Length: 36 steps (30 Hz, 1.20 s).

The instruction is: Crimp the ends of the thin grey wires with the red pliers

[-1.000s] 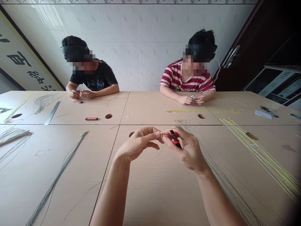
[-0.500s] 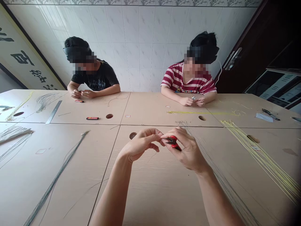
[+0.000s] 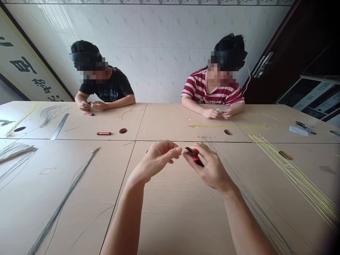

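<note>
My right hand point(image 3: 211, 166) is closed around small pliers point(image 3: 196, 153) with red and black handles, their dark jaws toward the left. A pinch of thumb and fingertips on my left hand point(image 3: 156, 159) holds a thin cord point(image 3: 165, 169), whose loose part hangs below the fingers. The cord's end pokes out toward the plier jaws; whether the jaws touch it is too small to tell. Both hands are raised over the middle of the table point(image 3: 180, 219).
A grey-green cord bundle point(image 3: 66, 198) lies to the left, thin grey cords point(image 3: 245, 196) and yellow cords point(image 3: 292, 177) to the right. Farther back are a metal ruler point(image 3: 60, 126) and a red-black stick point(image 3: 103, 133). Two people sit opposite, hands on the table.
My hands have drawn slightly apart, the left one shifting left and up a little. More of the plier jaws shows, and the cord end now spans the gap.
</note>
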Tool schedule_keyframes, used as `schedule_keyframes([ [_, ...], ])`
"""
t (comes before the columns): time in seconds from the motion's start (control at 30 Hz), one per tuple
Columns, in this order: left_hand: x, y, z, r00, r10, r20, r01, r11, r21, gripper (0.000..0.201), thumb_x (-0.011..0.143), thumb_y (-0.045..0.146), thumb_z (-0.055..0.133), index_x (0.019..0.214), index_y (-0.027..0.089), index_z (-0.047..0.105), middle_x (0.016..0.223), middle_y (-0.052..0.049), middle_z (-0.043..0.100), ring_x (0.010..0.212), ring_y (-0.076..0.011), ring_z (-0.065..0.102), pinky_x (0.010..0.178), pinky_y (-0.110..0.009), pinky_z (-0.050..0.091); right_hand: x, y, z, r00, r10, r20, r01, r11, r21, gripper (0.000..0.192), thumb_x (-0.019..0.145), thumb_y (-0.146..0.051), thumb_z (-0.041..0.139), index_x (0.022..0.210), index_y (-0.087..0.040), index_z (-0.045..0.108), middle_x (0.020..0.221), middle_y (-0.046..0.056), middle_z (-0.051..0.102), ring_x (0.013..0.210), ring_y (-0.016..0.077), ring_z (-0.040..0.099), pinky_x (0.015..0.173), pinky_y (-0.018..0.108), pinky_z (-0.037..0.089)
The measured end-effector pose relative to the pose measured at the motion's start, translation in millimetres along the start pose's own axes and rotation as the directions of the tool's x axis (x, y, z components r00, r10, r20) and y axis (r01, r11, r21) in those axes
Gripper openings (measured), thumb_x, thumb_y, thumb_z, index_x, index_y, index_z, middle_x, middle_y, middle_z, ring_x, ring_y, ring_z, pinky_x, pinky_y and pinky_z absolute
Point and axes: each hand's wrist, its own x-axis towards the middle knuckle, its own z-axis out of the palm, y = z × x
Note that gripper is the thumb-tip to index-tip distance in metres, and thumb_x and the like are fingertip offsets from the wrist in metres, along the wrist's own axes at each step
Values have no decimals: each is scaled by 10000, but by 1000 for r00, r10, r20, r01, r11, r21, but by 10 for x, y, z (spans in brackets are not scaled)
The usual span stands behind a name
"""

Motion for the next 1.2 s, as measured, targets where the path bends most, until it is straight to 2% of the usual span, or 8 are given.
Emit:
schedule_keyframes([
  [0.1,-21,-5,25,999,14,-32,-11,996,93,287,804,452,666,864,175,622,781,-11,607,732,-122,531,664,-251,428,-4,14,1,1000,22,14,-22,1000,4,118,936,-212,513,819,-218,502,748,10,509,735,173,469,683,296,378],
  [0.27,-33,-7,83,995,35,-98,-17,984,177,212,845,359,615,750,170,620,704,4,582,666,-108,494,613,-243,387,-14,27,10,998,52,29,-53,998,23,148,931,-192,518,789,-211,482,733,-2,486,729,163,453,690,288,376],
  [0.47,0,16,111,987,21,-161,-6,995,95,256,848,405,610,744,172,593,648,24,525,606,-92,434,567,-237,342,3,-16,41,997,76,0,-76,996,48,89,915,-215,554,834,-208,519,750,-7,517,719,156,478,696,288,390],
  [0.6,-3,10,110,991,16,-134,-13,1000,26,265,855,404,608,733,172,572,645,29,517,615,-87,434,577,-229,345,-1,-23,58,995,96,-42,-93,994,52,62,913,-222,563,859,-209,534,804,7,578,760,164,524,725,295,406],
  [0.9,-22,23,108,994,13,-111,-7,999,52,256,865,398,600,748,171,577,651,25,540,626,-86,446,580,-223,355,-5,-13,50,992,105,-65,-102,994,47,125,928,-241,549,811,-207,522,743,-10,554,687,144,494,691,283,395],
  [1.2,-22,27,100,995,-4,-100,13,995,98,228,875,366,586,758,170,591,668,19,568,611,-82,454,568,-225,357,-20,2,25,991,119,-64,-115,991,65,130,921,-241,555,803,-211,511,744,-13,541,708,146,500,685,276,397],
])
